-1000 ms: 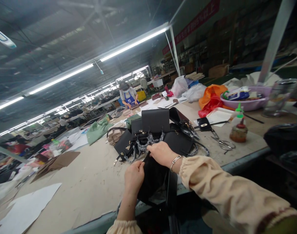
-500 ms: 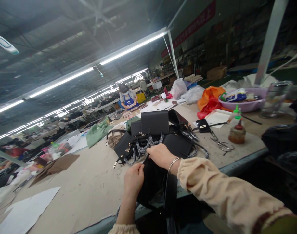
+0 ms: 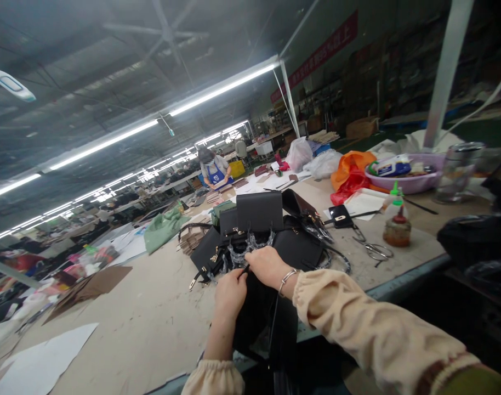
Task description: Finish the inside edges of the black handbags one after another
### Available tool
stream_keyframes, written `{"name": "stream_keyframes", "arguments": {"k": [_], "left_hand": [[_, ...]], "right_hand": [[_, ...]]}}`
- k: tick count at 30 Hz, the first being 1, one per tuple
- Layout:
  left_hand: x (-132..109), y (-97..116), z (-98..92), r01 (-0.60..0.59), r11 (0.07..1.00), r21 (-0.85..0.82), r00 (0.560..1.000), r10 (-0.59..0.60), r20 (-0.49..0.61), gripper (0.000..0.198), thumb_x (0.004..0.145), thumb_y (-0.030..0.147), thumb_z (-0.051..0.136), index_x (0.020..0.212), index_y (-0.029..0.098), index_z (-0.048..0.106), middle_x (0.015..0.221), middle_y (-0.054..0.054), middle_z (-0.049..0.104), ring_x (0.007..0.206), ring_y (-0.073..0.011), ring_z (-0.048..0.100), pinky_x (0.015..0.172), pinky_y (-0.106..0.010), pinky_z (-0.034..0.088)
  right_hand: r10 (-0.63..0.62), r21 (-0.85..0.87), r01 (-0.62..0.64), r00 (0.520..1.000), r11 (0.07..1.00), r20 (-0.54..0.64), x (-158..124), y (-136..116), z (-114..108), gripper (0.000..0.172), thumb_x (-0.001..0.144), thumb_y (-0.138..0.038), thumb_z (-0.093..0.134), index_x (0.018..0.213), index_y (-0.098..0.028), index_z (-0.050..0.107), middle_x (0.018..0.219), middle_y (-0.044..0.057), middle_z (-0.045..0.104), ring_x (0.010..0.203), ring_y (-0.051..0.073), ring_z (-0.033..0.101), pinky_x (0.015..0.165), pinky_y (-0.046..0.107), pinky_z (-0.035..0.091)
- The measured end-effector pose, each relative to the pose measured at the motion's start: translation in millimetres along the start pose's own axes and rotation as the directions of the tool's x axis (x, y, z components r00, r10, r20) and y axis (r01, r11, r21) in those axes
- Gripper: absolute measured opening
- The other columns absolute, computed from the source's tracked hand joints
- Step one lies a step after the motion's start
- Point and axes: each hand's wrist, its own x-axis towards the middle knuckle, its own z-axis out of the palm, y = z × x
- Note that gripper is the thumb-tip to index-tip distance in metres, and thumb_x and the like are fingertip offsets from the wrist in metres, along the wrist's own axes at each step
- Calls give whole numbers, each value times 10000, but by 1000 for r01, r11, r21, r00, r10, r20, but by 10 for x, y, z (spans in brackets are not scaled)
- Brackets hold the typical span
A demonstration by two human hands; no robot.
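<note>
A black handbag (image 3: 256, 312) hangs at the table's front edge, dark and partly hidden by my forearms. My left hand (image 3: 229, 296) pinches its upper edge between thumb and fingers. Close beside it, my right hand (image 3: 268, 266) is closed on the same edge, a bracelet at the wrist. Just beyond my fingers lies a heap of finished-looking black handbags (image 3: 259, 211), their handles (image 3: 238, 252) wrapped in clear plastic. A gold-coloured clasp (image 3: 193, 282) shows at the heap's left side.
Right of the heap lie scissors (image 3: 376, 251), a bottle of brown liquid (image 3: 397, 230) and a black phone-like object (image 3: 341, 216). Behind them stand a purple basin (image 3: 423, 181) and a glass jar (image 3: 458, 175). White paper (image 3: 49, 356) lies at left. A co-worker (image 3: 214, 170) is across the table.
My left hand has risen slightly and come closer to my right hand. Both still grip the black handbag's edge. The view has shifted a little.
</note>
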Motion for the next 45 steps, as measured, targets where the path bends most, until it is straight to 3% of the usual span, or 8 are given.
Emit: {"name": "stream_keyframes", "arguments": {"k": [10, 23, 37, 43, 45], "left_hand": [[25, -46, 72, 46, 998, 33, 996, -44, -82, 227, 859, 307, 492, 917, 247, 703, 871, -42, 720, 831, -196, 640, 674, -256, 385], [-13, -25, 98, 53, 999, -14, 995, -54, -78, 229, 866, 303, 486, 929, 245, 698, 888, -37, 715, 821, -180, 631, 668, -246, 371], [-48, -20, 103, 36, 999, -13, 997, -37, -73, 226, 865, 304, 477, 922, 251, 690, 879, -28, 710, 825, -187, 632, 658, -252, 380], [26, 73, 25, -3, 999, 38, 1000, 2, 8, 392, 823, 368, 550, 1199, 263, 580, 1034, -60, 690, 946, -225, 626, 761, -281, 430], [78, 117, 19, -36, 996, 83, 999, 34, 31, 359, 842, 350, 531, 1187, 270, 593, 1043, -60, 689, 958, -220, 624, 780, -278, 434]], "right_hand": [[14, 41, -14, 1000, 999, -14, -123, 131, -28, 112, 830, -268, 552, 907, -190, 575, 882, 52, 690, 845, 211, 637, 731, 311, 384], [56, 47, -56, 998, 997, -6, -19, 130, 11, 145, 838, -187, 480, 859, -190, 624, 893, 61, 694, 882, 201, 624, 896, 389, 282], [84, 67, -85, 996, 994, 21, 13, 123, 2, 161, 828, -193, 498, 850, -159, 653, 892, 97, 694, 898, 210, 622, 957, 406, 253], [71, 86, -72, 997, 994, 9, 16, 119, 19, 162, 822, -172, 494, 855, -152, 652, 897, 101, 692, 896, 215, 626, 984, 435, 236], [64, 99, -64, 998, 993, 6, 14, 132, 24, 151, 817, -172, 504, 850, -149, 649, 898, 100, 689, 900, 219, 622, 987, 440, 246]]}}
